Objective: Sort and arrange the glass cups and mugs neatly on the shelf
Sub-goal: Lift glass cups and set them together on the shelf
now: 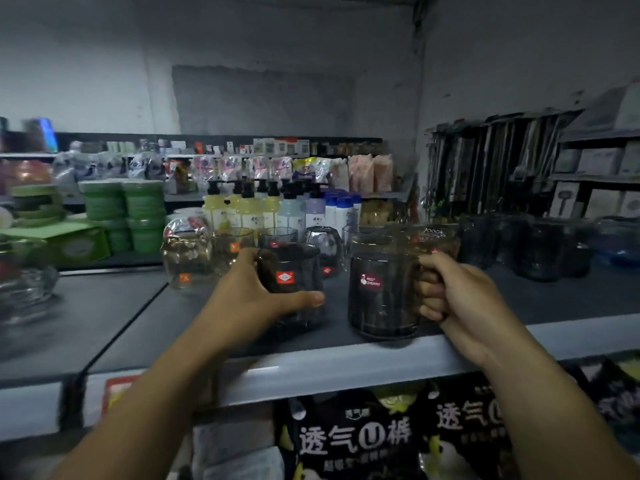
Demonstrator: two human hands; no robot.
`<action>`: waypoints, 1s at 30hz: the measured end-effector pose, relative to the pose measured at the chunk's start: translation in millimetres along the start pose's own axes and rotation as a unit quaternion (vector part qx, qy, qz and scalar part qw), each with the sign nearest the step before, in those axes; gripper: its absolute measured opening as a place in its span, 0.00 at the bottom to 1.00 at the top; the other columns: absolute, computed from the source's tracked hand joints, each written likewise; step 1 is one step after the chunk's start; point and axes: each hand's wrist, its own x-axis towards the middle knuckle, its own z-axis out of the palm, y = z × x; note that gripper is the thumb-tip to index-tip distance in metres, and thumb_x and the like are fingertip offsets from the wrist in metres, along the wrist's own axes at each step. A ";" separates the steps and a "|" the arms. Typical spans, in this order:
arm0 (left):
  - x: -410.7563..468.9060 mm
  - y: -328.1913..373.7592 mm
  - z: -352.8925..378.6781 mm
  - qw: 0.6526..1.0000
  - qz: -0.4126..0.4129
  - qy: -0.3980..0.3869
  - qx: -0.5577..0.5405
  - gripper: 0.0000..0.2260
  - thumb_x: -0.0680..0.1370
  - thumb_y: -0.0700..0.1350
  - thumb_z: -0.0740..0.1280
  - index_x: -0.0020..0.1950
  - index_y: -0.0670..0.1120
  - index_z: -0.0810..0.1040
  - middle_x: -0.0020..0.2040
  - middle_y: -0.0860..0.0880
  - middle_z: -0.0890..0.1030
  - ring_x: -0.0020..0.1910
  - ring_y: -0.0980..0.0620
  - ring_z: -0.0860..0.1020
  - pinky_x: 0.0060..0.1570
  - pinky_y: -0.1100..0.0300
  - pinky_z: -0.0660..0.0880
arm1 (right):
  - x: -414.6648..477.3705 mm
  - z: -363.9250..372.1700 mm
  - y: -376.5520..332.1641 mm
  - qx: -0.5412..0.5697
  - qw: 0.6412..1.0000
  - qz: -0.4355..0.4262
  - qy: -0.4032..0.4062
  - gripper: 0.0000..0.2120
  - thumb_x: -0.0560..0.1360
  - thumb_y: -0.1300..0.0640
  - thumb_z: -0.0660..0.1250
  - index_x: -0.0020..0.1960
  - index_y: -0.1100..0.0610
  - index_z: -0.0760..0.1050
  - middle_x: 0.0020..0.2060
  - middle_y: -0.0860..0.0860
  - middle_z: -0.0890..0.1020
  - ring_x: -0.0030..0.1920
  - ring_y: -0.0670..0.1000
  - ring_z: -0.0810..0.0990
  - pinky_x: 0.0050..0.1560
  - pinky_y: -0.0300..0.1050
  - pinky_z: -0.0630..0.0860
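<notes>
Shelf [311, 372]: a grey board with a pale front lip. It runs under both hands and on past them to either side.
Black packs [353, 441]: they hang below the shelf lip, between the two forearms and under the right one. Large white characters are printed on them.
Green tubs [124, 209]: stacked in columns, far beyond the left hand and to its left.
Pump bottles [249, 206]: pale yellow and pale blue with black pumps, upright, well behind the left hand.
Dark tumblers [540, 251]: a cluster on the shelf, beyond the right hand and to its right.
Clear glasses [188, 261]: a small group just beyond the left hand and to its left.
Mug [381, 306]: dark smoked glass, upright, at the shelf's front edge, just left of the right hand. Blur hides whether its base rests on the board.
Cup [301, 268]: dark glass, upright, inside the left hand's grasp, beside the mug but apart from it.
Right hand [457, 292]: the fingers are curled tight, gripping the mug by its handle.
Left hand [252, 292]: wrapped round the cup, with the fingers over its far side and the thumb across its front.
Round sticker [370, 280]: red, on the mug's wall, facing the camera.
Diamond sticker [284, 277]: red, on the cup, just above the left thumb.
</notes>
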 end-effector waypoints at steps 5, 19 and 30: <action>8.8 18.9 34.0 0.999 -0.029 0.034 0.011 0.45 0.54 0.60 0.86 0.65 0.51 0.71 0.54 0.53 0.85 0.51 0.55 0.85 0.55 0.52 0.82 | 24.1 -33.0 -9.0 -0.017 0.998 0.022 -0.061 0.19 0.81 0.57 0.63 0.32 0.52 0.63 0.24 0.46 0.60 0.23 0.46 0.55 0.29 0.44 0.53; 48.7 21.0 65.6 0.994 -0.075 0.027 0.080 0.53 0.48 0.65 0.82 0.66 0.48 0.66 0.59 0.51 0.82 0.57 0.50 0.82 0.62 0.46 0.79 | 53.5 -43.4 0.9 -0.002 0.992 0.038 -0.122 0.18 0.80 0.58 0.63 0.32 0.52 0.64 0.22 0.46 0.60 0.21 0.45 0.55 0.29 0.44 0.53; 54.8 7.4 66.0 0.995 -0.077 0.000 0.063 0.49 0.58 0.58 0.85 0.72 0.48 0.64 0.61 0.53 0.81 0.57 0.53 0.82 0.62 0.49 0.79 | 52.0 -43.0 3.6 -0.001 0.994 0.035 -0.103 0.18 0.81 0.57 0.62 0.33 0.54 0.63 0.22 0.46 0.60 0.20 0.45 0.56 0.28 0.44 0.55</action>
